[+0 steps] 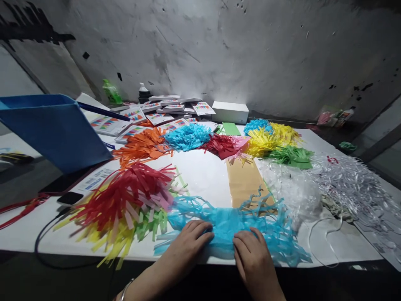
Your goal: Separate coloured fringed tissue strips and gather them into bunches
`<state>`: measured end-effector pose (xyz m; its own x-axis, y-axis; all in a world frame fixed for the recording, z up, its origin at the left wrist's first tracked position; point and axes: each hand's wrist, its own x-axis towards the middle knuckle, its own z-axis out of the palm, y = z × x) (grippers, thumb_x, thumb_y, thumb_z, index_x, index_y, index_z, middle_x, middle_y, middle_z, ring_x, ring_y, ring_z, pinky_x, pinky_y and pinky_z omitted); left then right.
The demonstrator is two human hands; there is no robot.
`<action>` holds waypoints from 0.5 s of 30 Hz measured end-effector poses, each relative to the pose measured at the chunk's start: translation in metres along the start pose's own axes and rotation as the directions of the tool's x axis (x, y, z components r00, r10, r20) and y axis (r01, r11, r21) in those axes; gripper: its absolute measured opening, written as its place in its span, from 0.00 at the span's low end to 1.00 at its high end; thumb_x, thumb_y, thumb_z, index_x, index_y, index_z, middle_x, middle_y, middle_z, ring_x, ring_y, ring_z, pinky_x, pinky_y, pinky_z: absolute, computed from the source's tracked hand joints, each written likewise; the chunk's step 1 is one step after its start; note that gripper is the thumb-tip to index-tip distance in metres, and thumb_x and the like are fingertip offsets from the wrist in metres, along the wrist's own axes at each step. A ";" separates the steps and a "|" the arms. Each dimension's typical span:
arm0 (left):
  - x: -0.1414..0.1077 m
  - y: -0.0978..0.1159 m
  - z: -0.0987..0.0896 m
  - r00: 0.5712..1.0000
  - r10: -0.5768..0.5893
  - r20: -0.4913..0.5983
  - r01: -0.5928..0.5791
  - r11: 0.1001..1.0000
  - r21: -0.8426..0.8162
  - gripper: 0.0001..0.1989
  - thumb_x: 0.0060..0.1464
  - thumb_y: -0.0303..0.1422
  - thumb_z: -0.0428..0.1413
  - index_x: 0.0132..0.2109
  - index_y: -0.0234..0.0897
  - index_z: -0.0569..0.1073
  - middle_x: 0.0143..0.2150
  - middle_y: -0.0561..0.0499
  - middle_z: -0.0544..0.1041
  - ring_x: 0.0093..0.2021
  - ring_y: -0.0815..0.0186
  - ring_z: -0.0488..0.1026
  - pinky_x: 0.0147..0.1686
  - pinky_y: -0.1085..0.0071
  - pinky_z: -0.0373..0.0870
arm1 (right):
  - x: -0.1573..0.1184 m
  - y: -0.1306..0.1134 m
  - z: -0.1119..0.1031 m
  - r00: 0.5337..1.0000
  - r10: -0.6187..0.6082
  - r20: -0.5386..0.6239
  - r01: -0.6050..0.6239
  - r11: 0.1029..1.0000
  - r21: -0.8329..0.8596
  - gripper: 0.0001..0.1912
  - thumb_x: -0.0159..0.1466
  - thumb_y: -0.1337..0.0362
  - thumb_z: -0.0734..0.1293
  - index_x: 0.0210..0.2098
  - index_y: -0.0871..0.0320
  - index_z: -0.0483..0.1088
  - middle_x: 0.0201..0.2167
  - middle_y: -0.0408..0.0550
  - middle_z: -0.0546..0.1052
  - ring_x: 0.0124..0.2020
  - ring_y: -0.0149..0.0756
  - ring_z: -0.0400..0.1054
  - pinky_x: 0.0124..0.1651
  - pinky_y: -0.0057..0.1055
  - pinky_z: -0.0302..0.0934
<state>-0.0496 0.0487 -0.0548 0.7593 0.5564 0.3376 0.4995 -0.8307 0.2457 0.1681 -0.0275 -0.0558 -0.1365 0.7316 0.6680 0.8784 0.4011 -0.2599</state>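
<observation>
A blue tissue paper sheet (225, 219) lies spread near the table's front edge, its plain middle flanked by strips cut into fringe on both sides. My left hand (194, 236) rests on the left part of the middle, fingers extended and slightly bent over the paper. On the right part, my right hand (250, 251) presses down with its fingers a little apart. Bare blue paper shows between the two hands. Beside my left hand is a heap of fringed tissue, with red strips (131, 194) above yellow strips (109, 238) and green strips (152, 221).
Orange fringe (144, 144), blue fringe (188, 136), and yellow fringe (263, 140) form an arc behind. Brown paper (246, 179) lies beyond the blue sheet. Clear plastic (288, 188) and white strands (347, 184) cover the right. A blue box (53, 129) stands left, near a cable (39, 240).
</observation>
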 end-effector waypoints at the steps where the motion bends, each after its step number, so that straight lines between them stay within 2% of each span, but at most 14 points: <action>1: -0.001 0.000 -0.001 1.000 -0.001 -0.007 0.000 1.000 -0.002 0.18 0.56 0.19 0.55 0.52 0.40 0.73 0.54 0.44 0.76 0.53 0.53 0.71 0.54 0.54 0.69 | 0.000 0.000 0.000 1.000 0.003 0.001 -0.003 1.000 -0.022 0.13 0.67 0.74 0.58 0.41 0.56 0.72 0.37 0.44 0.79 0.39 0.37 0.73 0.58 0.42 0.56; 4: 0.001 0.004 -0.005 1.000 -0.016 0.009 0.016 1.000 -0.026 0.16 0.55 0.33 0.62 0.51 0.40 0.74 0.53 0.42 0.77 0.54 0.49 0.70 0.54 0.49 0.67 | 0.001 -0.005 0.003 1.000 0.012 -0.008 -0.013 0.997 -0.080 0.14 0.68 0.73 0.56 0.40 0.57 0.72 0.35 0.46 0.78 0.38 0.39 0.72 0.56 0.43 0.56; 6: 0.005 0.010 -0.009 0.999 -0.037 0.003 0.037 0.999 -0.023 0.22 0.53 0.43 0.64 0.51 0.40 0.74 0.53 0.41 0.76 0.55 0.46 0.69 0.56 0.46 0.63 | 0.003 -0.008 0.007 0.999 0.011 -0.041 -0.015 0.995 -0.095 0.16 0.69 0.74 0.53 0.39 0.58 0.71 0.33 0.46 0.78 0.37 0.39 0.71 0.55 0.43 0.56; 7: 0.007 0.014 -0.009 0.999 -0.041 -0.010 0.041 0.999 -0.011 0.23 0.52 0.45 0.64 0.52 0.39 0.73 0.54 0.40 0.76 0.56 0.46 0.68 0.57 0.45 0.60 | 0.003 -0.010 0.008 0.998 0.005 -0.059 -0.011 0.996 -0.094 0.17 0.70 0.74 0.53 0.39 0.58 0.71 0.33 0.47 0.78 0.37 0.39 0.71 0.56 0.42 0.56; 8: 0.009 0.018 -0.009 0.999 -0.040 -0.025 0.040 0.999 0.004 0.23 0.53 0.43 0.64 0.53 0.39 0.73 0.56 0.40 0.75 0.57 0.45 0.68 0.58 0.45 0.58 | 0.003 -0.011 0.010 0.997 -0.006 -0.073 0.000 0.996 -0.089 0.17 0.70 0.74 0.52 0.40 0.58 0.71 0.34 0.47 0.78 0.37 0.38 0.71 0.57 0.42 0.55; 10: 0.013 0.024 -0.004 0.999 -0.016 -0.037 0.016 1.000 0.012 0.18 0.57 0.34 0.62 0.53 0.40 0.72 0.54 0.43 0.76 0.56 0.49 0.68 0.59 0.49 0.55 | 0.001 -0.012 0.012 0.996 -0.039 -0.080 0.033 0.997 -0.069 0.17 0.71 0.73 0.52 0.42 0.59 0.71 0.34 0.47 0.78 0.38 0.37 0.71 0.58 0.41 0.54; 12: 0.015 0.027 0.003 1.000 0.007 -0.018 -0.007 1.000 -0.017 0.13 0.58 0.25 0.58 0.50 0.40 0.72 0.49 0.48 0.79 0.50 0.56 0.71 0.57 0.55 0.56 | -0.001 -0.010 0.011 0.996 -0.052 -0.071 0.048 0.997 -0.055 0.17 0.71 0.73 0.52 0.43 0.59 0.71 0.33 0.46 0.78 0.37 0.36 0.71 0.59 0.41 0.54; 15: 0.014 0.024 0.010 1.000 -0.010 0.000 0.010 0.999 -0.052 0.09 0.59 0.22 0.56 0.44 0.39 0.73 0.42 0.50 0.79 0.42 0.60 0.72 0.52 0.59 0.57 | -0.005 -0.005 0.007 0.997 -0.057 -0.059 0.052 0.995 -0.080 0.15 0.70 0.74 0.53 0.42 0.60 0.71 0.31 0.46 0.77 0.37 0.36 0.72 0.60 0.42 0.54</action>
<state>-0.0227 0.0369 -0.0534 0.7543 0.5646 0.3350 0.4849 -0.8231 0.2956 0.1612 -0.0296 -0.0623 -0.1589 0.6739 0.7216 0.9041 0.3930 -0.1680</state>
